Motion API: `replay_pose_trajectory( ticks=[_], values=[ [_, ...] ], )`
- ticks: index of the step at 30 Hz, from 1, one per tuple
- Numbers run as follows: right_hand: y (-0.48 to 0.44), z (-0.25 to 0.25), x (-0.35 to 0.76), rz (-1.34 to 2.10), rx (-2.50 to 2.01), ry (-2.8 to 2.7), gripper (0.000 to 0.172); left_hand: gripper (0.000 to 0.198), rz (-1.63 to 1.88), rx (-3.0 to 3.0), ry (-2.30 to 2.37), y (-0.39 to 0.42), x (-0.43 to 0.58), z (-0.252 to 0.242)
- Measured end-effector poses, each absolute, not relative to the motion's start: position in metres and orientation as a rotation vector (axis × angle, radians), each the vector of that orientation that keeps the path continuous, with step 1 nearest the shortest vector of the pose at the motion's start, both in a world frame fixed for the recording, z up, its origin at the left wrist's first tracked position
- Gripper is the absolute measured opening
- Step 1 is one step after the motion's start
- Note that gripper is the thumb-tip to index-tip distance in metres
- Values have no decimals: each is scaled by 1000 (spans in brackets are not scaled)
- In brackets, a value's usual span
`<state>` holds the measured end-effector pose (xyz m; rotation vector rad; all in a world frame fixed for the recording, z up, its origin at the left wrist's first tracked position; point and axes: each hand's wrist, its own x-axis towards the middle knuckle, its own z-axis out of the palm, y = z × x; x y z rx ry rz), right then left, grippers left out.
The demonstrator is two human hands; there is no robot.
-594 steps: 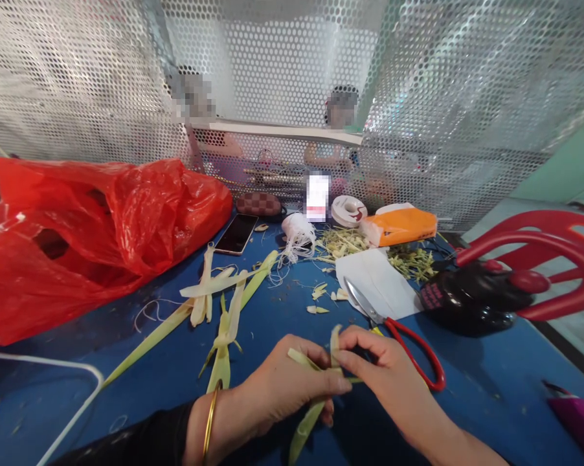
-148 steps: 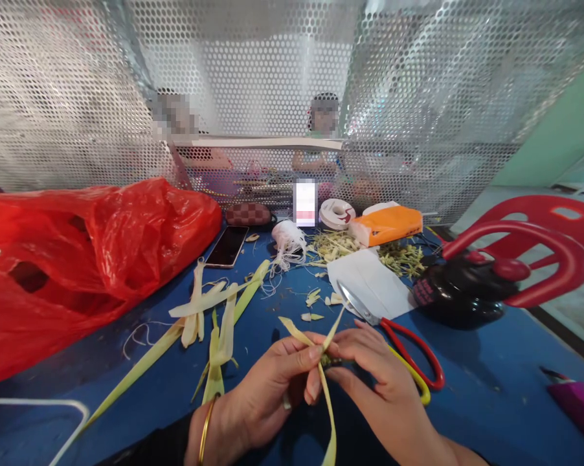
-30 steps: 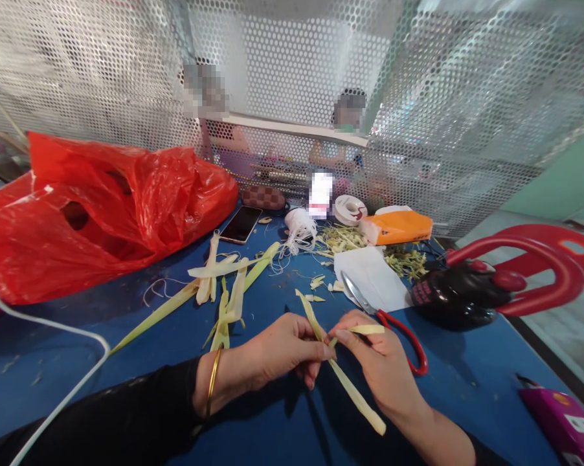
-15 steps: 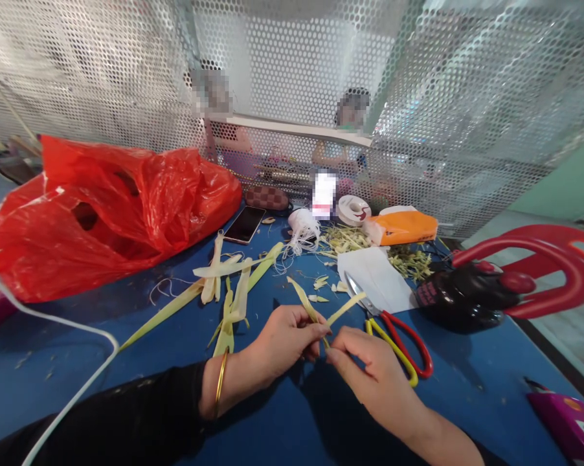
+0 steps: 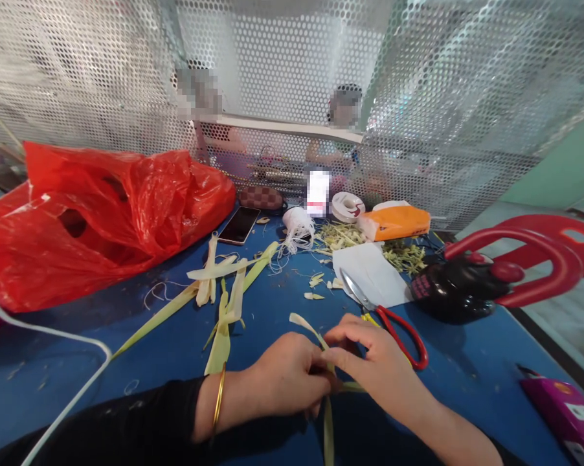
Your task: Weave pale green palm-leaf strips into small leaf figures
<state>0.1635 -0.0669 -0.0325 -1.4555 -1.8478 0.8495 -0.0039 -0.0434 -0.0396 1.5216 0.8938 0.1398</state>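
Observation:
My left hand point(image 5: 287, 382) and my right hand point(image 5: 374, 362) meet over the blue table point(image 5: 127, 388), both pinched on a pale green palm leaf strip point(image 5: 302, 323). One end of the strip curls up and to the left of my fingers. Another end hangs down below my hands toward the near edge. A gold bangle point(image 5: 218, 404) sits on my left wrist above a black sleeve. Red-handled scissors point(image 5: 389, 320) lie just beyond my right hand.
A red plastic bag point(image 5: 98, 213) fills the left. Loose leaf strips point(image 5: 224, 291), a phone point(image 5: 238, 225), white thread point(image 5: 296, 230), an orange tissue pack point(image 5: 396, 222), white paper point(image 5: 367, 272), a black bag point(image 5: 452, 291) and a red chair point(image 5: 539, 259) lie around. Two people sit behind the mesh.
My hands have drawn closer to me and together, the fingers now folded tightly over the strip. The strip's free end hangs down instead of pointing up to the right.

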Motion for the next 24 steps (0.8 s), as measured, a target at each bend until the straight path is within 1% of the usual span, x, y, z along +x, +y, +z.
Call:
replay_pose_trajectory(
  ticks=[3,5,7,9,12,14,16,18,20,24],
  values=[
    [-67,-32,160,1097,-1505,-1684,7,22,129,1651,927,-44,-6,-37],
    [-67,-31,159,1185,-1513,-1635,13,24,139,1676,931,-43,-6,-36],
    [-68,-31,159,1166,-1498,-1636,21,24,136,1648,925,-42,-6,-36],
    [-69,-32,159,1049,-1482,-1663,27,22,125,1589,921,-42,-5,-39],
    [-72,-34,160,818,-1467,-1727,28,16,134,1438,924,-40,-3,-43],
    [-74,-34,161,570,-1394,-1807,22,13,177,1302,926,-38,-1,-45],
    [-77,-34,161,248,-1217,-1941,13,13,244,1206,930,-35,0,-45],
    [-81,-33,161,-17,-1009,-2098,14,14,326,1149,938,-33,0,-44],
    [-84,-33,160,-158,-893,-2229,17,15,393,1090,950,-31,-1,-42],
    [-88,-34,159,-283,-868,-2358,20,20,501,954,1023,-31,-2,-39]
  ],
)
